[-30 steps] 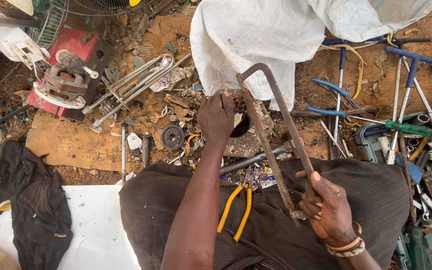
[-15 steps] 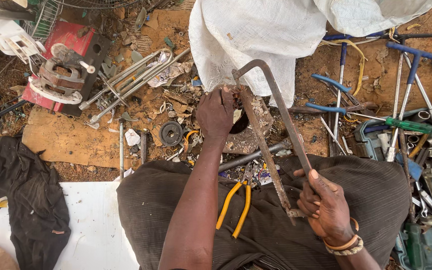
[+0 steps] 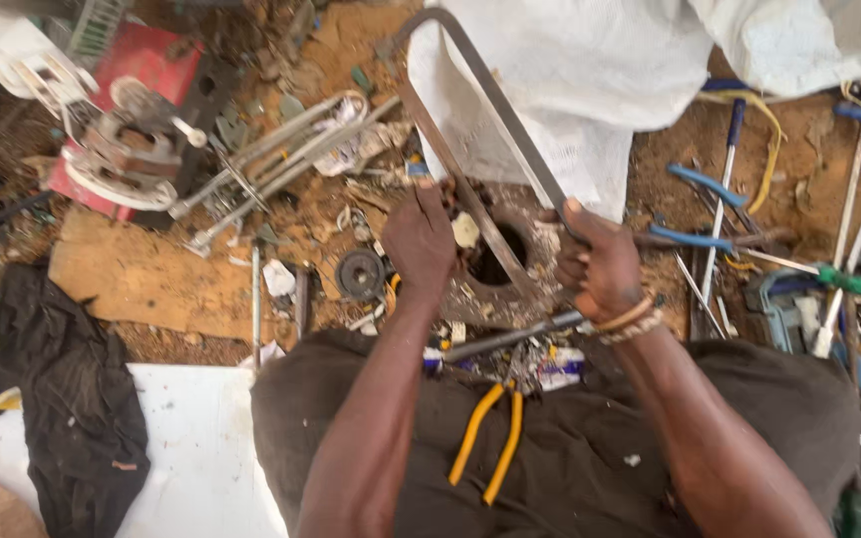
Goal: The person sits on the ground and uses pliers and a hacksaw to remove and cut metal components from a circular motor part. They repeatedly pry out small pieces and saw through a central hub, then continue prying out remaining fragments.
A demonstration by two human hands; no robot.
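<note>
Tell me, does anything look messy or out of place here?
Yes. Yellow-handled pliers lie loose on the person's lap rather than with the other tools. Scrap and metal bits are scattered over the dirt. The right hand grips a hacksaw.

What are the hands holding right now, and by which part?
The right hand grips the hacksaw by the handle end of its frame. The left hand presses on something by the round metal part; what, cannot be told.

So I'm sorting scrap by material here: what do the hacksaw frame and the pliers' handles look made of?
The hacksaw frame looks like bare steel, dull grey-brown and matte, probably rusty; the right hand grips it. The pliers have glossy yellow handles, likely plastic or rubber sleeves over metal, though the look leaves that open.
</note>
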